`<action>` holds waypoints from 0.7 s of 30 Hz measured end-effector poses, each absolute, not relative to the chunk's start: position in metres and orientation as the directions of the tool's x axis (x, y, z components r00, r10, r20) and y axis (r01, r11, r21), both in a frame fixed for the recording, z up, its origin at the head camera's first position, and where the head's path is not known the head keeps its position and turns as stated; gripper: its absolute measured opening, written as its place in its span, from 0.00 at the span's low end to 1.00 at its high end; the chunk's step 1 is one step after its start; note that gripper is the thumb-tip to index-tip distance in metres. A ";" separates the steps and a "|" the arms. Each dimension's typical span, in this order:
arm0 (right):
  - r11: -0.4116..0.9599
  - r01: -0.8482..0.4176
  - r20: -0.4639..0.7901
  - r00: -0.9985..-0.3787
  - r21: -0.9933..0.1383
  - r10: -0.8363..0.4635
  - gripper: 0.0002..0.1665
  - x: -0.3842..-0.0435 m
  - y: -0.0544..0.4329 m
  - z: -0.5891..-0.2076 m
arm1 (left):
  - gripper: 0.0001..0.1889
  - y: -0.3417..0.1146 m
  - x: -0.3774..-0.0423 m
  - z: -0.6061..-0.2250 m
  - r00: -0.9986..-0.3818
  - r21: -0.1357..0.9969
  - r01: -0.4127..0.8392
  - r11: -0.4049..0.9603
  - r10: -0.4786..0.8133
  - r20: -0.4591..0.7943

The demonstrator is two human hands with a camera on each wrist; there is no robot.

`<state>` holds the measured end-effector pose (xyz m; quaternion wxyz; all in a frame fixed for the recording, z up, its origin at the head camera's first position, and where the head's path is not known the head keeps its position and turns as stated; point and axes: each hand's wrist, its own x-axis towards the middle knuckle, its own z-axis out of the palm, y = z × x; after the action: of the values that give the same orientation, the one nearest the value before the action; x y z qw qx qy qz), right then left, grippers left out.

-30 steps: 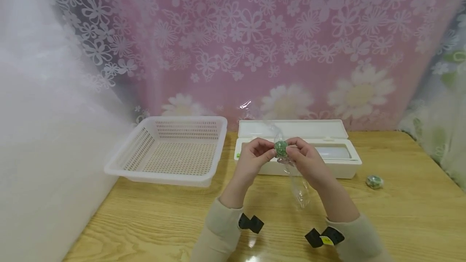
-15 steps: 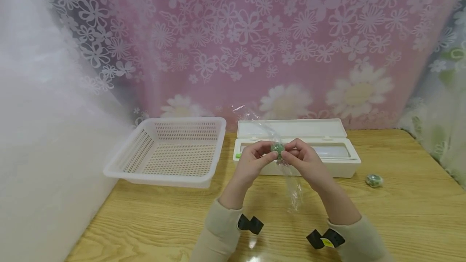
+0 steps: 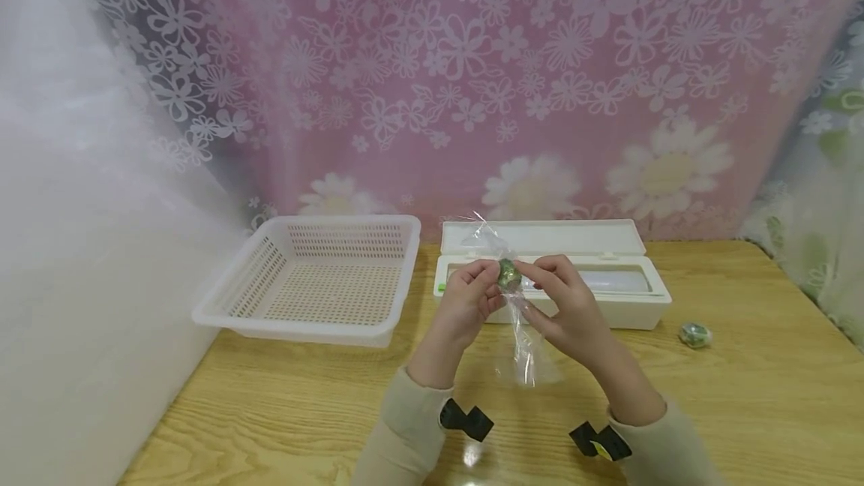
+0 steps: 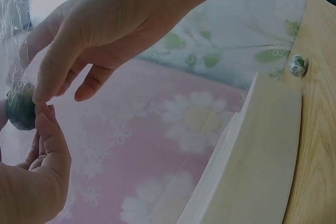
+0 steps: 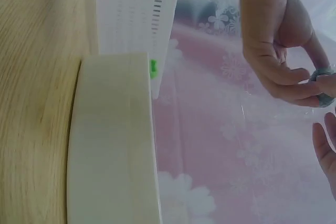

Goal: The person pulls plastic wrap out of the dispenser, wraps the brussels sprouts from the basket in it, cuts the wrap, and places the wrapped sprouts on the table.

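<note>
My left hand [image 3: 466, 298] pinches a small round green ball [image 3: 509, 276] at its left side. Clear cling film [image 3: 523, 351] surrounds the ball, with loose tails above and below it. My right hand [image 3: 574, 313] reaches in from the other side; its straight index finger touches the ball, and its thumb lies lower, by the hanging film. In the left wrist view, fingers of both hands meet around the dark green ball [image 4: 21, 107]. In the right wrist view the ball [image 5: 323, 90] is partly covered by fingers. What exactly the ball is cannot be told.
Behind the hands stands a white cling film dispenser box [image 3: 628, 313], lid raised, with a roll [image 3: 614, 281] inside. A white slotted plastic basket [image 3: 388, 332] is at the left. Another wrapped green ball [image 3: 695, 335] lies at the right on the wooden table [image 3: 304, 411].
The ball has shifted slightly left and turned between my fingers. My right hand has loosened from a two-handed pinch, its thumb and index finger spreading apart. The film's lower tail has gathered narrower.
</note>
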<state>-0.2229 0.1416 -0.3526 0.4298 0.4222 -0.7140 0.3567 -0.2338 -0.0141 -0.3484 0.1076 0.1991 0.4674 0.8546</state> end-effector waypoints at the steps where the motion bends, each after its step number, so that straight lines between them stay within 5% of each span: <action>1: 0.380 -0.916 0.921 -0.252 -0.128 -0.298 0.22 -0.223 0.141 -0.352 | 0.06 -0.014 -0.234 -0.348 -0.895 0.847 0.003 -0.532 0.376 0.239; 13: 0.396 -0.918 0.955 -0.114 0.004 -0.275 0.19 -0.221 0.138 -0.350 | 0.09 -0.007 -0.232 -0.351 -0.909 0.881 -0.029 -0.472 0.379 0.173; 18: 0.326 -0.945 0.987 -0.041 0.011 -0.153 0.18 -0.220 0.133 -0.346 | 0.08 -0.006 -0.231 -0.352 -0.908 0.863 0.007 -0.505 0.357 0.217; 21: 0.248 -0.968 0.995 -0.062 -0.042 -0.072 0.18 -0.216 0.129 -0.339 | 0.11 -0.005 -0.231 -0.353 -0.902 0.843 0.058 -0.535 0.334 0.274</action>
<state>-0.2156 0.1287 -0.3394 0.5247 0.4403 -0.5905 0.4268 -0.2308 -0.0047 -0.3530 0.0811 0.2060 0.4752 0.8516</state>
